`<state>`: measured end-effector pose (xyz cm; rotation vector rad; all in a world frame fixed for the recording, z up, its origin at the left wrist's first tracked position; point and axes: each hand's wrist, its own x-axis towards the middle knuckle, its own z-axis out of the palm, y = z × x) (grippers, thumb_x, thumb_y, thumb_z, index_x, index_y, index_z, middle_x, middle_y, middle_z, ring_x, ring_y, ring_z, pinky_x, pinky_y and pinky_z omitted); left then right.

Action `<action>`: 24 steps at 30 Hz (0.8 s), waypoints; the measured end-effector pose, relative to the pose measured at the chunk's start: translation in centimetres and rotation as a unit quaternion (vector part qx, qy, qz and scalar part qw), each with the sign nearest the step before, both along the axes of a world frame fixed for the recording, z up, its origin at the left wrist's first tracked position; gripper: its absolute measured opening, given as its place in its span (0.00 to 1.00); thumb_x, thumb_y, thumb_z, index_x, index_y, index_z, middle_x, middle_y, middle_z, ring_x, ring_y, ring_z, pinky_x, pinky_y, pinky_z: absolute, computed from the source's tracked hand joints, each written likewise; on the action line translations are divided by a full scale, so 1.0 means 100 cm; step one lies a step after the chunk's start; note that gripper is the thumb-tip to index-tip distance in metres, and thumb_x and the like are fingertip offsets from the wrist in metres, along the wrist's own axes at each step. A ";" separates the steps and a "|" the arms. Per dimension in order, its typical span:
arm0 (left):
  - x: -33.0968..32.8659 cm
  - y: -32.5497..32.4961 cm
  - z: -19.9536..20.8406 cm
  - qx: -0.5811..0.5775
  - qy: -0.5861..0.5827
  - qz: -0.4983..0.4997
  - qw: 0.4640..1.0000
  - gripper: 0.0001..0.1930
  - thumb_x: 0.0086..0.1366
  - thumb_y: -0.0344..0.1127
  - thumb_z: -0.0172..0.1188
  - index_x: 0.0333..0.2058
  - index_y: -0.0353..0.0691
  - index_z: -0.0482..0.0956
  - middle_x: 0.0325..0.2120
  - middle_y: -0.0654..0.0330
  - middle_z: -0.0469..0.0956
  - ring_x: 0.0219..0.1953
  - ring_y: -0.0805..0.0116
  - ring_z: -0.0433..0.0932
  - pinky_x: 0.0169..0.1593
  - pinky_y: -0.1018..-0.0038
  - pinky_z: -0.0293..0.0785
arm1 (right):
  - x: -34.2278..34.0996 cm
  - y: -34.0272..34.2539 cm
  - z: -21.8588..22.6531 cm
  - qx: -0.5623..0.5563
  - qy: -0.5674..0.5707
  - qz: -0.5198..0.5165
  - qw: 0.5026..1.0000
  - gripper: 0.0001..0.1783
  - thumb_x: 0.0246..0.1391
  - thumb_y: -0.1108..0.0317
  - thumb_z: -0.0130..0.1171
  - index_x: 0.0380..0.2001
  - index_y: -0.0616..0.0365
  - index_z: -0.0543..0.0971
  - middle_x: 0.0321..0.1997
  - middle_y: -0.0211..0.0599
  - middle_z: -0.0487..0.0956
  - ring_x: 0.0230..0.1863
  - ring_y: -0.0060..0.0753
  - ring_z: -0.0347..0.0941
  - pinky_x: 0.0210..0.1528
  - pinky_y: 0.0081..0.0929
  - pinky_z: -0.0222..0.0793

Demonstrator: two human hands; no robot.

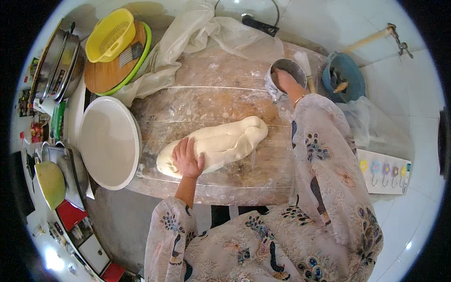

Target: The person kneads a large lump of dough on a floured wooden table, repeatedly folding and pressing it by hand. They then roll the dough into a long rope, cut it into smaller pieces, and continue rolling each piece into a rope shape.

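A long, thick loaf of pale dough [225, 143] lies slantwise across the floury wooden board [211, 103]. Flat on its left end rests my left hand [187, 160], fingers stretched out and holding nothing. My right hand [284, 81] reaches into a round metal container [297, 69] at the far right of the board. Its fingers are hidden inside, so neither their pose nor what they touch shows. Crumpled clear plastic [274, 90] clings to the container's left side. Beside it leans a brush [307, 70] with pale bristles and a wooden handle.
A large white basin [110, 143] stands at the board's left edge. Behind it are a yellow colander [111, 37] and a round chopping board [101, 77]. Plastic sheeting [188, 37] lies along the back. At right are a blue basket [347, 77] and a card of flower hooks [385, 171].
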<state>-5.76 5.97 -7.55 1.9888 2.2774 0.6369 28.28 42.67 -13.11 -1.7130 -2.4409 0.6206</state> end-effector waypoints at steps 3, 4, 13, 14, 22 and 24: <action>-0.002 -0.003 -0.002 0.004 -0.003 0.007 1.000 0.32 0.61 0.59 0.45 0.56 0.41 0.71 0.55 0.52 0.70 0.60 0.52 0.65 0.63 0.54 0.52 | -0.015 0.011 -0.021 -0.027 -0.036 -0.002 0.999 0.16 0.58 0.69 0.45 0.43 0.60 0.80 0.44 0.62 0.78 0.49 0.58 0.75 0.49 0.47 0.72; -0.003 -0.006 -0.001 0.002 -0.003 0.014 1.000 0.32 0.61 0.59 0.45 0.56 0.41 0.71 0.55 0.52 0.70 0.60 0.52 0.65 0.63 0.54 0.52 | -0.035 -0.009 0.018 -0.022 -0.028 0.005 0.999 0.16 0.57 0.68 0.47 0.41 0.62 0.81 0.40 0.61 0.79 0.46 0.60 0.76 0.45 0.46 0.74; -0.009 0.068 0.016 -0.101 -0.057 0.083 0.990 0.27 0.57 0.61 0.56 0.46 0.46 0.79 0.45 0.58 0.78 0.51 0.53 0.72 0.54 0.53 0.60 | 0.030 0.006 0.014 -0.335 0.507 -0.245 0.755 0.12 0.53 0.69 0.56 0.42 0.58 0.79 0.41 0.43 0.80 0.41 0.38 0.78 0.42 0.37 0.75; 0.001 0.072 0.013 -0.108 -0.066 0.046 0.991 0.27 0.56 0.60 0.58 0.46 0.46 0.79 0.45 0.57 0.78 0.51 0.54 0.73 0.55 0.54 0.61 | 0.035 -0.001 0.019 -0.230 0.471 -0.167 0.835 0.12 0.55 0.70 0.55 0.42 0.59 0.78 0.41 0.42 0.80 0.41 0.37 0.77 0.41 0.35 0.75; 0.045 -0.046 0.051 -0.153 -0.079 -0.090 0.981 0.26 0.48 0.51 0.65 0.46 0.46 0.79 0.50 0.58 0.74 0.55 0.54 0.68 0.58 0.54 0.61 | -0.165 -0.117 0.211 -0.278 0.650 -0.161 0.689 0.08 0.60 0.65 0.52 0.37 0.56 0.77 0.40 0.38 0.78 0.41 0.36 0.77 0.41 0.37 0.77; 0.060 -0.097 0.053 -0.112 -0.092 -0.127 0.981 0.26 0.48 0.45 0.65 0.48 0.46 0.77 0.52 0.57 0.72 0.57 0.55 0.67 0.59 0.54 0.60 | -0.132 -0.129 0.202 -0.255 0.654 -0.213 0.679 0.09 0.58 0.66 0.53 0.40 0.55 0.78 0.42 0.35 0.78 0.42 0.38 0.77 0.45 0.39 0.75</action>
